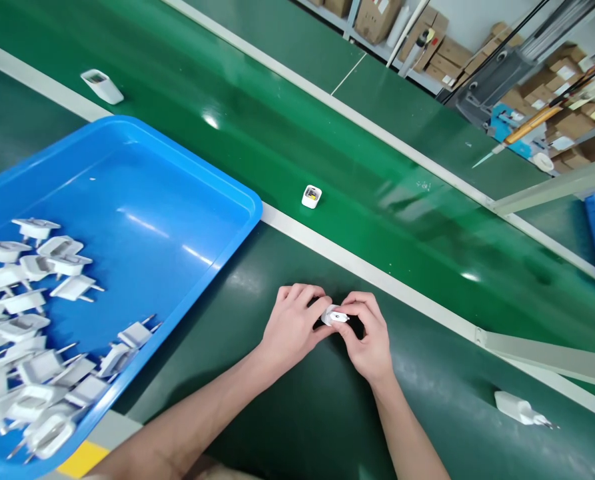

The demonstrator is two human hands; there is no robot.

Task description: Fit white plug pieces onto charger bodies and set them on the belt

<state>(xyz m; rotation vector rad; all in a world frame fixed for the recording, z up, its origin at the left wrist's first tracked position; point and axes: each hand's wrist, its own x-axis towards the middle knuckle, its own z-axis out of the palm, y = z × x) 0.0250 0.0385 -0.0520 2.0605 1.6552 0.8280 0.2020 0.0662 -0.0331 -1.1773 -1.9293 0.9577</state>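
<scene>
Between my two hands, over the dark green bench (pixel 297 427), is a small white charger part (pixel 335 316). My left hand (pixel 293 323) grips its left side with thumb and fingertips. From the other side my right hand (pixel 370 333) pinches its white end between thumb and forefinger. Fingers cover most of it, so I cannot tell whether it is one piece or two pressed together. Left of my hands, a blue tray (pixel 192 193) holds many white plug caps (pixel 40 367) with metal pins, heaped in its near left part.
On the green conveyor belt (pixel 402 220) lie an open white charger housing (pixel 311 196) and another white housing (pixel 102 87). A white charger with pins (pixel 522 408) lies on the bench at right. An orange-handled tool (pixel 532 127) hangs upper right, before shelves of cardboard boxes (pixel 444 60).
</scene>
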